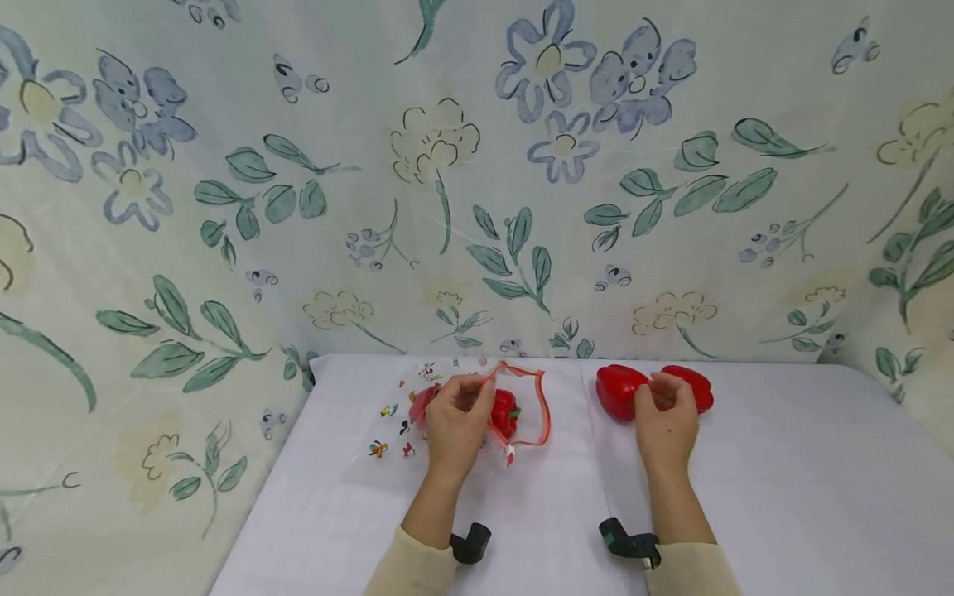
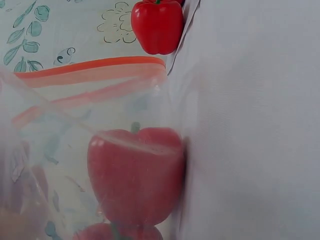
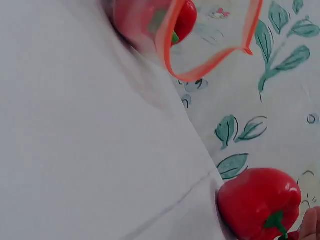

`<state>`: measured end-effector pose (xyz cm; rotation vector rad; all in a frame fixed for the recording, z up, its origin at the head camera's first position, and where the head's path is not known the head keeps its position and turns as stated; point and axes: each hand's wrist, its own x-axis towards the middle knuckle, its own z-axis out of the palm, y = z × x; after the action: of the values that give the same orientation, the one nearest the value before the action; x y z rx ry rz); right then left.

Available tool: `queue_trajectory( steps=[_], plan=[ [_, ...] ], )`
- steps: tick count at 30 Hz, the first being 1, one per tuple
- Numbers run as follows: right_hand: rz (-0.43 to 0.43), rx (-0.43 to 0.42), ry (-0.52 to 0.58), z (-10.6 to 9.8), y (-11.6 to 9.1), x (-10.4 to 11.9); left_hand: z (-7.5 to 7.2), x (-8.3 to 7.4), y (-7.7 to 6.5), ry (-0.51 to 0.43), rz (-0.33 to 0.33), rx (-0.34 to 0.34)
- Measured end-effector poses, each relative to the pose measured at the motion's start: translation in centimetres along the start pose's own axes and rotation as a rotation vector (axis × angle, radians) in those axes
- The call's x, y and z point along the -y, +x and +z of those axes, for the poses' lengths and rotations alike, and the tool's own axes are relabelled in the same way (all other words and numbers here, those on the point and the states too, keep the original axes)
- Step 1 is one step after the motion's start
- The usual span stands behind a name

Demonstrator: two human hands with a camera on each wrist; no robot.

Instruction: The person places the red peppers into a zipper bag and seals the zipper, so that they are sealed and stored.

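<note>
My left hand [image 1: 456, 422] pinches the rim of a clear zip bag [image 1: 550, 414] with an orange-red edge and small cartoon prints. The bag's mouth gapes toward the right. Inside it lie red bell peppers [image 2: 135, 175], seen hazily through the plastic in the left wrist view. Further right, my right hand [image 1: 671, 426] is near two loose red bell peppers, one on its left [image 1: 619, 393] and one behind it on the right [image 1: 701, 389]. Its fingers are loosely bent, with nothing visible between them. In the right wrist view only a fingertip [image 3: 311, 225] shows beside a pepper [image 3: 260, 202].
A white cloth [image 1: 790, 480] covers the table, with a crease running down its middle. Behind and at the sides hangs a floral curtain [image 1: 447, 207]. Black wrist mounts [image 1: 471, 544] sit by both sleeves.
</note>
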<state>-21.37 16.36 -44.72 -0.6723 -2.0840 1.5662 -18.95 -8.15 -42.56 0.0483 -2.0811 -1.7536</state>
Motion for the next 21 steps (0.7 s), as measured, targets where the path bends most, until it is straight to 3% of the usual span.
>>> queue_trajectory(
  steps=[2, 6, 14, 21],
  plan=[
    [0.060, -0.027, 0.024, -0.6, 0.9, -0.9, 0.0, -0.1, 0.0, -0.001, -0.002, 0.001],
    [0.130, 0.006, 0.052, -0.9, 1.7, -2.0, 0.1, 0.0, 0.1, 0.003, -0.007, 0.002],
    [0.145, 0.041, 0.024, 0.1, 1.6, -2.8, 0.2, 0.0, 0.2, -0.005, 0.005, 0.017],
    [0.189, 0.035, 0.075, 0.5, 1.8, -3.7, 0.1, 0.2, 0.1, 0.001, -0.013, 0.017]
  ],
)
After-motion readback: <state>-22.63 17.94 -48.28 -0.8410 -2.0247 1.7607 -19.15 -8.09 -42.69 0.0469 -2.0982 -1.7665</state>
